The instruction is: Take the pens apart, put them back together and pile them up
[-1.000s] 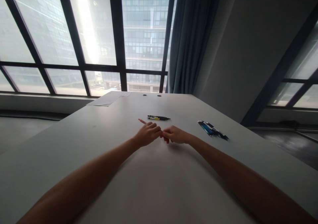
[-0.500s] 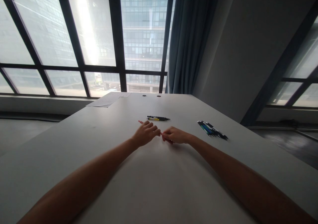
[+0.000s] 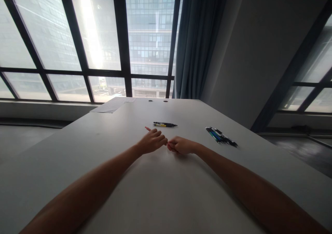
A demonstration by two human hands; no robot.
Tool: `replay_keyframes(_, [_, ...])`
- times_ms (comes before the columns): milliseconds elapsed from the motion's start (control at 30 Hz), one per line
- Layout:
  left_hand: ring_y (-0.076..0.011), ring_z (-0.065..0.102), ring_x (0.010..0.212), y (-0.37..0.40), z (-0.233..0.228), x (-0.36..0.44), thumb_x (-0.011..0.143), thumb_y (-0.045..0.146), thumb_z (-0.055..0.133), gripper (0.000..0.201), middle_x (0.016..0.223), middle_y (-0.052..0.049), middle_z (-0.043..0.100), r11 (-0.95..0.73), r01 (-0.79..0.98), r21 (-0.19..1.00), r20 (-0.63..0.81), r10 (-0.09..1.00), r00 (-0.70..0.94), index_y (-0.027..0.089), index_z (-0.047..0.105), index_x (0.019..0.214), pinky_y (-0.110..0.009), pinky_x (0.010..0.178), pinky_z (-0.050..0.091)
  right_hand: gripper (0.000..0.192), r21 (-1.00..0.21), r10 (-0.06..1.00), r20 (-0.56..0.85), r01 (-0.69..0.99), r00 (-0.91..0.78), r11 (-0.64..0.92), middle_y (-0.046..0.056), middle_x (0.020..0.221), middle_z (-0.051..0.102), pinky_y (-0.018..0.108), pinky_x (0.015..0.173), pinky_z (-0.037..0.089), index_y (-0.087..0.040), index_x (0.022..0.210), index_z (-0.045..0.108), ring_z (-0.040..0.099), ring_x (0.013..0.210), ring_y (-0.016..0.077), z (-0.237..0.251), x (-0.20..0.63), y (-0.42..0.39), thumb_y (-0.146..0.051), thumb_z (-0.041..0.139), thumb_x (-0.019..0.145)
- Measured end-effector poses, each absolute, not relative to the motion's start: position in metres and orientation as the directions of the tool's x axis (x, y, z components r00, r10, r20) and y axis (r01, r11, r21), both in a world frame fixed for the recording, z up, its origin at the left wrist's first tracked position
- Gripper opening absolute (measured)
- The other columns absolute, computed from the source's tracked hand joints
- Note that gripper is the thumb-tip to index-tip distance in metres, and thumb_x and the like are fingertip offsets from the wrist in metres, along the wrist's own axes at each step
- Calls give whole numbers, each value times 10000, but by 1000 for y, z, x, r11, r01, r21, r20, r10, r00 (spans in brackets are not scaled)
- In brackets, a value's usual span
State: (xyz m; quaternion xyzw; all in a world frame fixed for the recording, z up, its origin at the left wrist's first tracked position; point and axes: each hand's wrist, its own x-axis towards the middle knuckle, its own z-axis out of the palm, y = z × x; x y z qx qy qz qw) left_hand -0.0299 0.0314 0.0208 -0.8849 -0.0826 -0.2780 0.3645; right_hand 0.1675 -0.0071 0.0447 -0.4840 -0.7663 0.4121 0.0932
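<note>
Over the middle of the white table, my left hand (image 3: 153, 141) is closed around a slim pink pen (image 3: 147, 128). One end of the pen sticks out past the hand at the upper left; the rest is hidden in the fingers. My right hand (image 3: 181, 145) pinches at the pen's other end, with its fingertips up against those of my left hand. What exactly lies between the right fingertips is mostly covered. Just beyond the hands, a yellow-and-black pen (image 3: 164, 125) lies beside a black pen (image 3: 167, 123).
Several blue, green, black and white pens (image 3: 221, 136) lie bunched on the table (image 3: 166, 192) to the right. Paper sheets (image 3: 106, 106) rest at the far left edge. Two round dark holes (image 3: 165, 101) sit near the far edge, before a window and blue curtain (image 3: 199, 47).
My right hand has shifted slightly left and down, closing the small gap to my left hand. The pink length that showed between the hands is now mostly covered.
</note>
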Motion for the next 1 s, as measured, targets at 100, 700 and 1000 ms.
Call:
replay_keyframes(100, [-152, 478, 666, 33, 19, -30, 991, 208, 399, 228, 724, -14, 583, -711, 362, -604, 530, -19, 848, 168, 560, 834, -312, 626, 328, 200, -560, 866, -79, 740, -494, 372, -40, 543, 459, 224, 548, 300, -161, 574, 462, 393, 539, 82, 43, 163, -9, -101, 457, 765])
replay_keyframes(700, [-208, 661, 748, 13, 22, -16, 991, 342, 350, 287, 865, -70, 700, -659, 752, 22, 383, 700, 603, 188, 589, 952, -295, 636, 454, 261, 134, 907, 174, 922, -384, 364, 148, 950, 689, 292, 695, 420, -129, 977, 637, 650, 828, 237, 45, 154, -18, -76, 482, 774])
replay_keyframes(1000, [-199, 660, 811, 28, 14, -30, 985, 297, 359, 235, 918, -50, 703, -601, 798, -46, 403, 720, 565, 201, 573, 991, -289, 662, 452, 265, -58, 948, 221, 967, -231, 250, 47, 1053, 688, 256, 685, 382, -213, 968, 670, 623, 882, 187, 31, 196, 11, -126, 463, 827])
